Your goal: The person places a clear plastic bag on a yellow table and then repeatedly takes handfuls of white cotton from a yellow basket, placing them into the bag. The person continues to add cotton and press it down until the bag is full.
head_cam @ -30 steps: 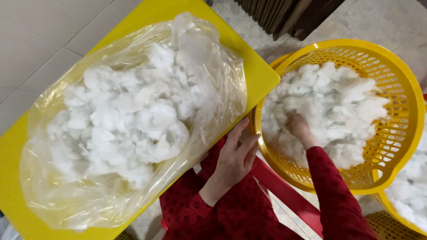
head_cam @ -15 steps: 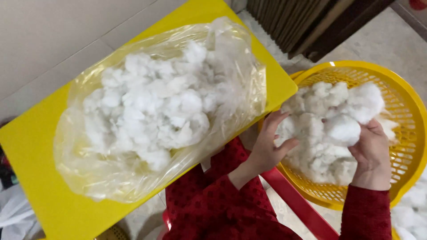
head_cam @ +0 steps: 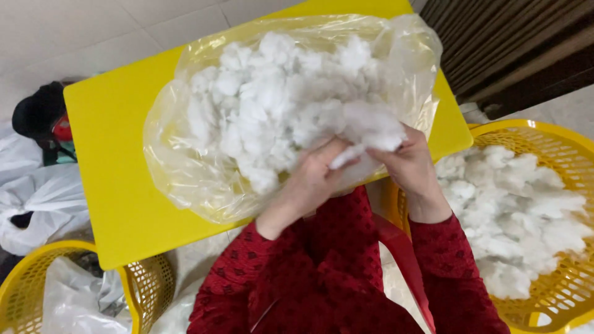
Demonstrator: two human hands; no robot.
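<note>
Both hands meet at the near edge of the clear plastic bag [head_cam: 185, 167], which lies on the yellow table [head_cam: 105, 161] stuffed with white fluffy fibre. The left hand [head_cam: 315, 176] and the right hand [head_cam: 411, 164] are each closed around one clump of white fibre [head_cam: 371, 133], pinching it between fingers and thumbs right at the bag's mouth, so the clump touches the heap already inside. To the right, beside the table, a yellow basket [head_cam: 557, 133] holds more of the same fibre; to the near left a second yellow basket [head_cam: 145, 284] holds crumpled white plastic. The risk, as I judge it, is that the bag's mouth sags over the table's near edge, so loose tufts could slide out onto the red sleeves [head_cam: 445, 272] or the floor. The full bag could also shift toward the edge if the hands push hard.
</note>
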